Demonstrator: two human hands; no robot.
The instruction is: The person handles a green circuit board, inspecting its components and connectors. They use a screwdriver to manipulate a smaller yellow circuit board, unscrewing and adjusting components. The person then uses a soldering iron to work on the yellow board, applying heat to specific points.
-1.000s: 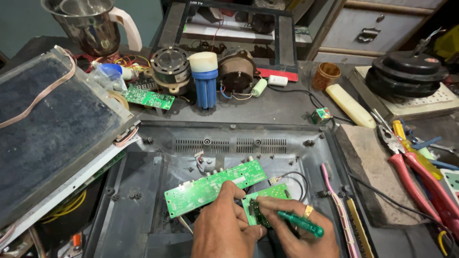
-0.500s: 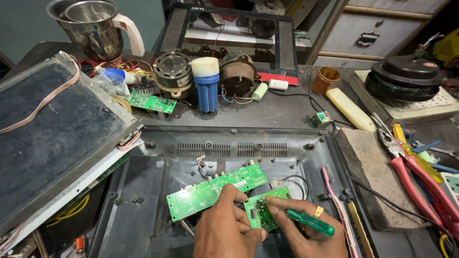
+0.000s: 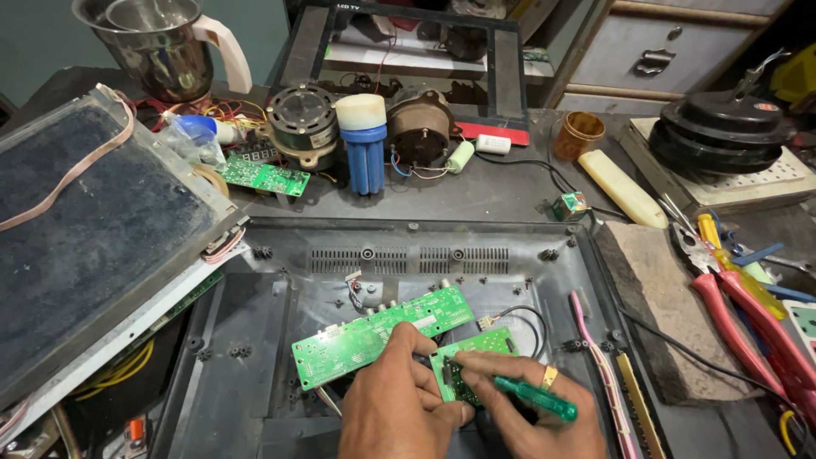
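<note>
A long green circuit board (image 3: 374, 336) lies tilted inside an open dark plastic back shell (image 3: 255, 365). A smaller green board (image 3: 484, 348) sits just right of it. My left hand (image 3: 399, 408) rests at the seam of the two boards, its thumb pressing on the long one. My right hand (image 3: 531, 412), wearing a gold ring, grips a green-handled screwdriver (image 3: 535, 398) whose tip points at the small board's left edge. A thin black wire loop (image 3: 523, 319) runs from the small board.
A dark flat panel (image 3: 93, 229) leans at the left. Two motors (image 3: 302, 123), a blue-and-white filter cartridge (image 3: 361, 140), a steel jug (image 3: 157, 51) and another green board (image 3: 259, 177) stand behind. Red-handled pliers (image 3: 739, 323) and other tools lie right.
The view has shifted slightly, so the boards sit lower in the picture. Both hands stay on the small board with the screwdriver; the hands moved little.
</note>
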